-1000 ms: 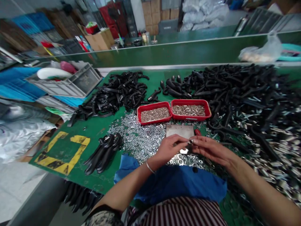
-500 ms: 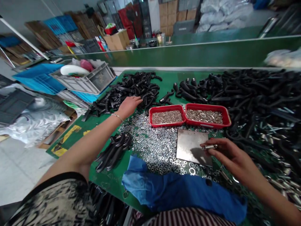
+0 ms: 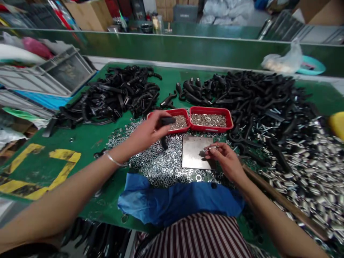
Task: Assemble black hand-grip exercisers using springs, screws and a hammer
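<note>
My left hand (image 3: 150, 130) is closed on a black plastic handle part (image 3: 168, 120), blurred by motion, above the spread of small metal washers. Part of the left red tray (image 3: 185, 111) is hidden behind that hand. Between the fingertips of my right hand (image 3: 225, 157) is a small metal spring (image 3: 213, 148), held over the right side of a flat steel plate (image 3: 195, 154). Washers (image 3: 166, 168) surround the plate's left and lower edges. A second red tray (image 3: 211, 128) full of small metal pieces stands just beyond the plate.
Black handle parts lie heaped at the back left (image 3: 126, 93) and back right (image 3: 258, 89). Shiny metal cylinders (image 3: 317, 172) cover the right side, beside a wooden stick (image 3: 285, 202). Blue cloth (image 3: 174, 202) lies along the near edge. Grey crates (image 3: 67, 71) stand at the left.
My left hand has come from the left heap toward the middle and now carries a black handle part. My right hand still holds the spring by the plate. The view has swung right.
</note>
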Demonstrator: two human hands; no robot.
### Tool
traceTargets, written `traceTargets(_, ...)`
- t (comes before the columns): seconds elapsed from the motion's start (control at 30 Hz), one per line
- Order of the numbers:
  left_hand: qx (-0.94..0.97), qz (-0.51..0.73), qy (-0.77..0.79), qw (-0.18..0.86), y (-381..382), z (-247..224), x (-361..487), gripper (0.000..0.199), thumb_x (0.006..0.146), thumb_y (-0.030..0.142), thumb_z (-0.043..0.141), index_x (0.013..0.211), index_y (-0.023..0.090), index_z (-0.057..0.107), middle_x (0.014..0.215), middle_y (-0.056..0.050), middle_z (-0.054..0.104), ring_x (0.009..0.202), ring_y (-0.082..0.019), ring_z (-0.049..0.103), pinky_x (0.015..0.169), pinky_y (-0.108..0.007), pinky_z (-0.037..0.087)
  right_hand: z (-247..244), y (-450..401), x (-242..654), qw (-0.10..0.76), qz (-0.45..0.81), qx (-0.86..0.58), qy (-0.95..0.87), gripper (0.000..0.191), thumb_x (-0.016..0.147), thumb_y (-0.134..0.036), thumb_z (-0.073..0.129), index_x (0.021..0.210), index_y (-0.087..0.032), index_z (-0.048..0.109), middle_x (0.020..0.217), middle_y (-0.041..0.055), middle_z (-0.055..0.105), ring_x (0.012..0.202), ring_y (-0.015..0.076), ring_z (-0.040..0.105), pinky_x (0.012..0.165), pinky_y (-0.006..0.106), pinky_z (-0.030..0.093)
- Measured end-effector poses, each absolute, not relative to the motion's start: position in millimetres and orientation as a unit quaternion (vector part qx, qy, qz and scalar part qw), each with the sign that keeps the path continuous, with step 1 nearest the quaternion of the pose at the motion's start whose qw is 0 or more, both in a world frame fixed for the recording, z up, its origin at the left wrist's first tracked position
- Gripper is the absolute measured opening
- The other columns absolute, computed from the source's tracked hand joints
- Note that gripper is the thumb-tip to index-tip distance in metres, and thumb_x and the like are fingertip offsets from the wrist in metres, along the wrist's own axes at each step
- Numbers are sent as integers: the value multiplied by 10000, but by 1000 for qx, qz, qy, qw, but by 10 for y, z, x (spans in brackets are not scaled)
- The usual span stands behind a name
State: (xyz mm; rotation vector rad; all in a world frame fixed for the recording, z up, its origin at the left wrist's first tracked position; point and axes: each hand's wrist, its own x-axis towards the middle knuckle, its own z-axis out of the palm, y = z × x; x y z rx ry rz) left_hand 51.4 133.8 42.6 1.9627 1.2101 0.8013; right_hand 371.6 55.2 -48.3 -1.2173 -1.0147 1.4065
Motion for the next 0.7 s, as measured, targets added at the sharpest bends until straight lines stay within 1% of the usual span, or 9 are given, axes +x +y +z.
traceTargets(0.07, 685, 289, 401, 536, 981, 255, 990, 319, 946, 345, 586, 1229, 213, 515, 1012, -80, 666, 837, -183, 664, 780, -357, 558, -465, 506, 3642, 501, 583, -492, -408, 337, 836, -437, 777, 1037, -233, 599, 1002, 34, 737, 858, 185, 738, 810, 370, 617)
traceTargets(0.1, 642, 287, 395, 591, 850, 129, 1181, 312, 955, 349, 566, 1225, 208, 497, 938, -67, 663, 780, -171, 658, 748, -346, 557, -454, 477, 3610, 508, 585, -489, -402, 345, 830, -439, 782, 1035, -234, 595, 1006, 33, 736, 859, 186, 739, 820, 376, 616)
traceTargets(0.13, 611, 296, 399, 616, 749, -6, 1336, 318, 955, 358, 562, 1223, 206, 486, 879, -48, 644, 731, -158, 641, 713, -332, 550, -443, 444, 3584, 514, 586, -487, -395, 351, 826, -442, 784, 1035, -235, 593, 1007, 32, 735, 865, 187, 738, 836, 383, 613)
traceTargets(0.23, 571, 340, 434, 608, 590, -340, 1624, 385, 935, 378, 598, 1251, 200, 469, 836, -14, 593, 680, -134, 588, 659, -297, 510, -411, 339, 3534, 527, 579, -493, -380, 353, 831, -459, 776, 1031, -237, 589, 1000, 32, 729, 882, 191, 732, 901, 409, 591)
traceTargets(0.3, 556, 362, 445, 601, 552, -442, 1732, 417, 927, 390, 612, 1260, 190, 461, 792, 8, 572, 662, -128, 566, 647, -283, 487, -394, 274, 3514, 536, 564, -501, -378, 351, 843, -481, 755, 1036, -246, 580, 1015, 35, 724, 887, 196, 724, 934, 423, 572)
traceTargets(0.4, 525, 374, 443, 623, 518, -453, 1844, 434, 921, 400, 624, 1250, 178, 447, 740, 30, 568, 651, -123, 563, 655, -271, 478, -395, 200, 3495, 546, 538, -515, -383, 359, 847, -501, 737, 1053, -261, 568, 1031, 41, 713, 888, 207, 701, 926, 415, 557)
traceTargets(0.5, 484, 389, 430, 655, 473, -411, 1915, 447, 907, 438, 653, 1213, 184, 450, 734, 36, 578, 641, -112, 567, 646, -254, 479, -436, 175, 3512, 541, 503, -533, -414, 329, 870, -489, 705, 1081, -262, 595, 1058, 41, 689, 924, 209, 659, 908, 387, 531)
traceTargets(0.6, 494, 317, 380, 715, 412, -379, 1958, 498, 867, 520, 694, 1172, 195, 473, 707, 40, 592, 521, -86, 503, 513, -217, 414, -482, 221, 3562, 517, 492, -524, -465, 273, 873, -471, 700, 1022, -247, 657, 1121, 38, 650, 1003, 201, 615, 939, 355, 488)
traceTargets(0.7, 510, 214, 337, 762, 374, -357, 1976, 503, 871, 595, 654, 1131, 191, 505, 674, 26, 621, 395, -55, 393, 403, -197, 302, -458, 347, 3634, 479, 561, -476, -478, 275, 842, -479, 732, 935, -228, 668, 1121, 26, 633, 964, 179, 606, 880, 322, 490)
